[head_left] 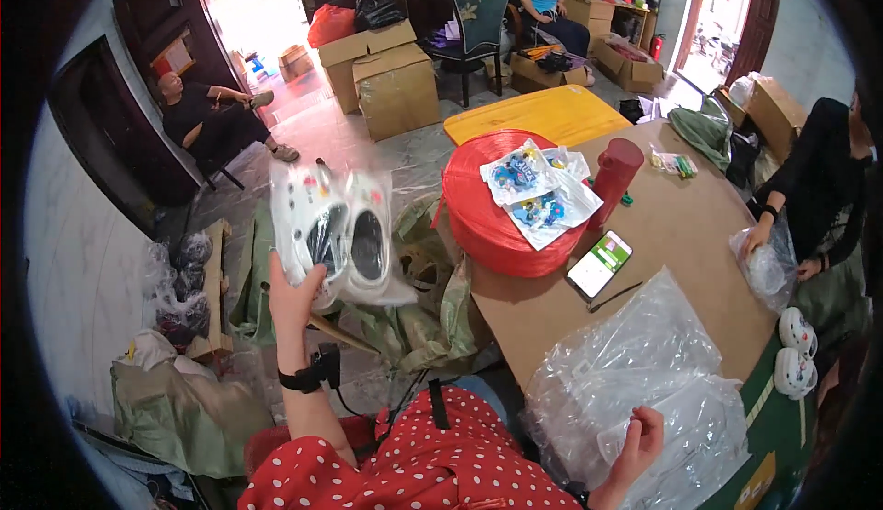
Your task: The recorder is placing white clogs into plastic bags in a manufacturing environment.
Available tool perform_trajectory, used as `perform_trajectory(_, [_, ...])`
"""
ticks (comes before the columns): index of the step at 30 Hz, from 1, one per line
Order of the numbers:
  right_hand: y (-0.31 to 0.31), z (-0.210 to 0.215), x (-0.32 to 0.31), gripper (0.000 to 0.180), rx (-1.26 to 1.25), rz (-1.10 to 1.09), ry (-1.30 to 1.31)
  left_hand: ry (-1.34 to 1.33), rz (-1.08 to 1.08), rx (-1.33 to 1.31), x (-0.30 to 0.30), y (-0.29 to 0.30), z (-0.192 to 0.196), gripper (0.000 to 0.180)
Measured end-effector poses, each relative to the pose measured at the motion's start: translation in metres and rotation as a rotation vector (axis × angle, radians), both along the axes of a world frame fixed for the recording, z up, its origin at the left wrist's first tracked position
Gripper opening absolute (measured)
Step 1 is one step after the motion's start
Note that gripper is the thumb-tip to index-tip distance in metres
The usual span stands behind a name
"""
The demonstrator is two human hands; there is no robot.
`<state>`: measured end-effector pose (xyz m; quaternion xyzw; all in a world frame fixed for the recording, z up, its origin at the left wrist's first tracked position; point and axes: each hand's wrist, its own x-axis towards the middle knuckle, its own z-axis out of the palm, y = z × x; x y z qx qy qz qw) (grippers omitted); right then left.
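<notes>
My left hand point(292, 303) grips a clear plastic bag holding a pair of white clogs point(354, 234) with dark insoles and small coloured charms. The bagged pair is held up over a green woven sack point(418, 326) that stands on the floor left of the table. The clogs' upper edge is slightly blurred. My right hand point(636, 446) is above the near edge of the table, fingers loosely curled and thumb apart, with nothing visible in it. Beneath and around it lies a heap of clear plastic bags point(644, 363).
On the brown table point(681, 225) are a red twine roll point(474, 225) with printed packets point(543, 188) on top, a red cylinder point(618, 174) and a phone point(600, 264). A co-worker's hands point(759, 234) handle a clear bag beside white clogs point(796, 354). Another sack point(189, 418) stands lower left.
</notes>
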<state>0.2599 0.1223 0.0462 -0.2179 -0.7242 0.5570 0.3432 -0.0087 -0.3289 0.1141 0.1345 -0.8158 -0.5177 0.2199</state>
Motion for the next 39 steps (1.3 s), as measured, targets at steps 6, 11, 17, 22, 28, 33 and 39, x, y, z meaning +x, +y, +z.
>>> perform_trajectory(6, [0.0,-0.009,0.013,0.011,0.062,-0.084,-0.058,-0.566,-0.217,0.478,-0.012,-0.012,-0.121,0.052])
perform_trajectory(11, [-0.002,-0.017,0.031,0.008,0.031,-0.191,-0.085,-0.772,-0.301,0.627,-0.049,0.052,-0.181,0.055])
perform_trajectory(17, [-0.011,-0.023,0.038,0.006,-0.042,-0.312,-0.153,-0.737,-0.29,0.714,-0.105,0.102,-0.248,0.062])
perform_trajectory(22, [-0.029,-0.003,0.011,0.006,0.019,-0.289,-0.18,-0.712,-0.002,0.378,-0.139,0.042,-0.329,0.12])
perform_trajectory(28, [-0.014,-0.009,0.027,0.005,0.082,-0.366,-0.225,-1.176,-0.839,0.09,-0.094,0.095,-0.292,0.122])
perform_trajectory(33, [-0.018,0.0,0.018,0.006,0.139,-0.338,-0.2,-1.242,-1.039,-0.946,-0.076,0.037,-0.283,0.081])
perform_trajectory(39, [-0.001,0.025,0.07,0.014,0.297,-0.448,-0.381,-0.548,-0.713,-1.162,-0.076,0.112,-0.131,0.053])
